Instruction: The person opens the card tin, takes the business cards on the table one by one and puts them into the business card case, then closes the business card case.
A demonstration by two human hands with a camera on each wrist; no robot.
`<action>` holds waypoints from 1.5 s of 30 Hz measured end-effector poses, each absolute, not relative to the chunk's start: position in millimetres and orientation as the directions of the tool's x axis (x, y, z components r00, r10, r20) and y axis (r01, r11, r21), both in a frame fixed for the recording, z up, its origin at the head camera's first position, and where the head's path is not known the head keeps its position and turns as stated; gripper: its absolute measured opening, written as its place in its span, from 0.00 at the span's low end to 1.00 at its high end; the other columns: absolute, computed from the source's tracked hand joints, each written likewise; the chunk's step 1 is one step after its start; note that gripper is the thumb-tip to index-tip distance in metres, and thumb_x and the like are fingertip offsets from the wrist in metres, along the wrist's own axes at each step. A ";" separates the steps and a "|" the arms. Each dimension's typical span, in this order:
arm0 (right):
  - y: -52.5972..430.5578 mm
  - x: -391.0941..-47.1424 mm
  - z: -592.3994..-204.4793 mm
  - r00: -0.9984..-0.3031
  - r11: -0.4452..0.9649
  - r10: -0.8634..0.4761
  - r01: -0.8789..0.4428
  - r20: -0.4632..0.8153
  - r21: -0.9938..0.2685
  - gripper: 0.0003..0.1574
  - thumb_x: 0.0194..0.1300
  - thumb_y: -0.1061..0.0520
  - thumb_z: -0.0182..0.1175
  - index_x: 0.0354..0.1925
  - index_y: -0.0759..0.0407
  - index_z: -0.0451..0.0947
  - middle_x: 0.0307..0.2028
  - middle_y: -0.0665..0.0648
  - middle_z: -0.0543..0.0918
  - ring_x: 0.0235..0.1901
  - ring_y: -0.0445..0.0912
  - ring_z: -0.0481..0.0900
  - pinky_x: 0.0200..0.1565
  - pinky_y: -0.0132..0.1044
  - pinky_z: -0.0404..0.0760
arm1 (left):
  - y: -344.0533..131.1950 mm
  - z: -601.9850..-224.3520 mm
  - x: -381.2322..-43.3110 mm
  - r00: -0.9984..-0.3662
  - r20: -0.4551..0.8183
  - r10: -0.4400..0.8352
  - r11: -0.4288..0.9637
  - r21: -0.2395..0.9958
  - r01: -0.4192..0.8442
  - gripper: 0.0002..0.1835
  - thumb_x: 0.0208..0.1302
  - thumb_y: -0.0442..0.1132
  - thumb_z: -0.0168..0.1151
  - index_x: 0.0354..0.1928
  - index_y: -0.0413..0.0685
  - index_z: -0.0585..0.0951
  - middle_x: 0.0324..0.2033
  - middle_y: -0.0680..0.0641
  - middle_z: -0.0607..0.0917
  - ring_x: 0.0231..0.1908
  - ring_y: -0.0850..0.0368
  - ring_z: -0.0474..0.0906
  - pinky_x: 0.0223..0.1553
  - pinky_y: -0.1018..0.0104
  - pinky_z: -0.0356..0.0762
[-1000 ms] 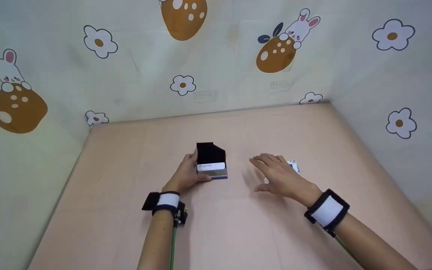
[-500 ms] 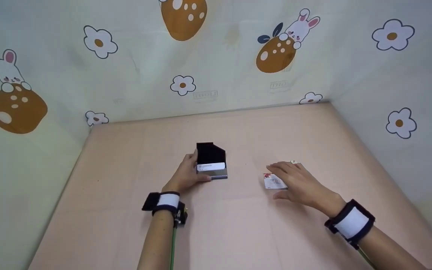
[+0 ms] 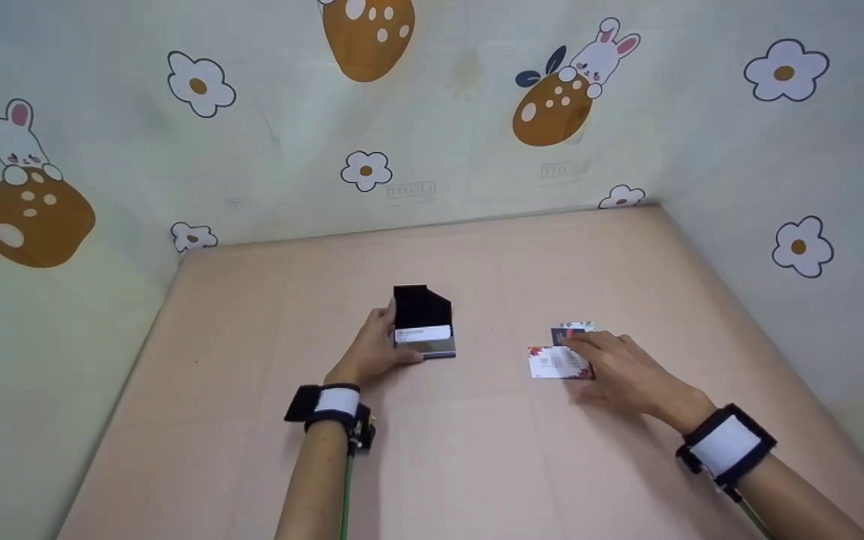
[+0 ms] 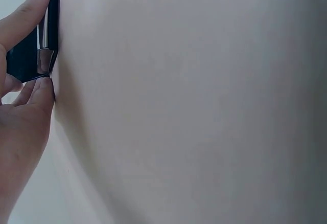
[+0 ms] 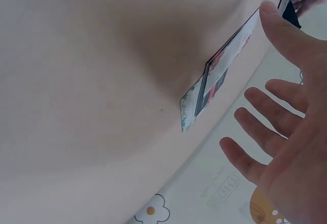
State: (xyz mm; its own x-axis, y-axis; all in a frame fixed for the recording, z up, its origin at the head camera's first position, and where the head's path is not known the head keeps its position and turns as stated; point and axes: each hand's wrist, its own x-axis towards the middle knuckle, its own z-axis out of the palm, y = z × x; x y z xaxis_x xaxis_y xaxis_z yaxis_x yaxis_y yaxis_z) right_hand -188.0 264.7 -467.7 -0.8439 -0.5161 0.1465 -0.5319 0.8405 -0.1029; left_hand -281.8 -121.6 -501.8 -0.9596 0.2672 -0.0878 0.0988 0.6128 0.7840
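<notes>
With the left hand (image 3: 373, 349) gripping the case (image 3: 424, 311), reaching for the cards (image 3: 554, 363) seems the step; the right hand (image 3: 623, 375), fingers (image 5: 260, 128) spread and empty, would need to pinch an edge.

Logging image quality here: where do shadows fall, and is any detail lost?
Head: soft shadow below the right hand; the black case loses detail in its dark part, and small print on the cards is unreadable. Left wrist: soft shadow beside the left hand. Right wrist: broad, blurry-edged shadow beside the cards.
</notes>
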 end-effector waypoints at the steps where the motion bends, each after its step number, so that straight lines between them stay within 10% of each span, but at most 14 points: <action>1: 265.9 -187.9 -468.0 -0.846 0.843 -0.513 -0.528 0.146 -0.099 0.49 0.48 0.49 0.80 0.64 0.66 0.74 0.60 0.66 0.79 0.59 0.61 0.78 0.54 0.56 0.80 | -121.5 -501.3 -281.6 -0.960 -0.090 0.267 0.619 0.780 0.098 0.62 0.50 0.43 0.80 0.79 0.41 0.48 0.73 0.34 0.62 0.74 0.39 0.58 0.78 0.49 0.54; 45: 284.2 -205.3 -479.1 -0.916 0.867 -0.396 -0.347 -0.070 -0.359 0.47 0.59 0.52 0.72 0.72 0.60 0.66 0.67 0.71 0.72 0.63 0.63 0.74 0.60 0.61 0.75 | -119.4 -499.9 -277.9 -0.963 -0.137 0.231 0.619 0.784 0.038 0.60 0.52 0.43 0.78 0.80 0.47 0.47 0.74 0.38 0.60 0.76 0.41 0.56 0.78 0.49 0.53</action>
